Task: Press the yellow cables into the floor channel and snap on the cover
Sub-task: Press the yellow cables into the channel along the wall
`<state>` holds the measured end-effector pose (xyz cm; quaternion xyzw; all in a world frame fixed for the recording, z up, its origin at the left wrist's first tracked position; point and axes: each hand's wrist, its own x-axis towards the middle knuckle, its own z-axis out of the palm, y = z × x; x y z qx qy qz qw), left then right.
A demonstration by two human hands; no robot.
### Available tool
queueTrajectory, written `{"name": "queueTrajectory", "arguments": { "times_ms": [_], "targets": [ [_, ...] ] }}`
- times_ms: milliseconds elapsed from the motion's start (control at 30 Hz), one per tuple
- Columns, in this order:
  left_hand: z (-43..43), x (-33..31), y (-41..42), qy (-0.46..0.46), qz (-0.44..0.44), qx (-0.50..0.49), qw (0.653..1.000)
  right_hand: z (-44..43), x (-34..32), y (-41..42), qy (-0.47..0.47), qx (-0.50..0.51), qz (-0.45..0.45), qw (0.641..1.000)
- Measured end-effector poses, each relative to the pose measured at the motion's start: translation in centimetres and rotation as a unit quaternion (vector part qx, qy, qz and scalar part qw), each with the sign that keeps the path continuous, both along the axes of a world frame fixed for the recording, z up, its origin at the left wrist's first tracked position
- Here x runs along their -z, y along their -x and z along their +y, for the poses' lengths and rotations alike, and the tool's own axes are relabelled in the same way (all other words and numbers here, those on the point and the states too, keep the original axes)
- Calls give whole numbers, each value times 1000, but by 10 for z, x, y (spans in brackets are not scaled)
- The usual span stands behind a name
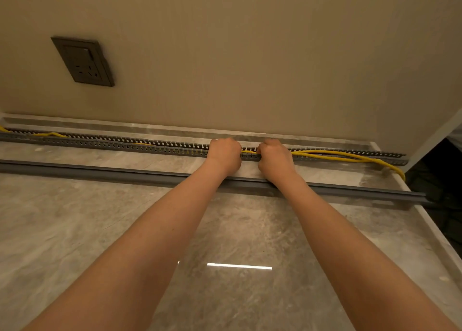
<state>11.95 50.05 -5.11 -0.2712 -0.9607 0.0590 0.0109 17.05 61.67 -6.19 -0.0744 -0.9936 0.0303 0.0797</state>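
A long grey slotted floor channel (125, 144) runs along the foot of the wall. Yellow cables (332, 154) lie partly in it; to the right of my hands they bulge above the slotted edge and spill out past the channel's right end. A small yellow loop also lifts out at the far left. My left hand (223, 153) and my right hand (273, 157) are side by side on the channel's middle, fingers curled down over the cables between them. The grey cover strip (100, 172) lies loose on the floor, parallel to the channel, under my forearms.
A dark wall socket (83, 61) sits on the beige wall at upper left. The floor is glossy marble-look tile (237, 230). A white wall corner (440, 133) stands at the right, with a dark opening beyond it.
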Motion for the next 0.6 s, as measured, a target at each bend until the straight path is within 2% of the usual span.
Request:
{"name": "queueTrajectory", "arguments": {
  "times_ms": [200, 300, 400, 500, 600],
  "targets": [
    [4, 0, -9, -3, 15, 77, 997, -6, -14, -4, -39, -10, -73, 997],
    [13, -3, -17, -36, -42, 94, 994, -13, -19, -2, -24, 0, -93, 995],
    [14, -13, -14, -31, -69, 92, 993, -9, -16, -5, 5, -1, -100, 995],
    [11, -14, -11, -18, -68, 88, 994, 0, -10, -14, 82, -1, -76, 994],
    [8, -7, -15, -19, -72, 99, 992, 13, -3, -28, 57, 73, 6, 996]
  ]
}}
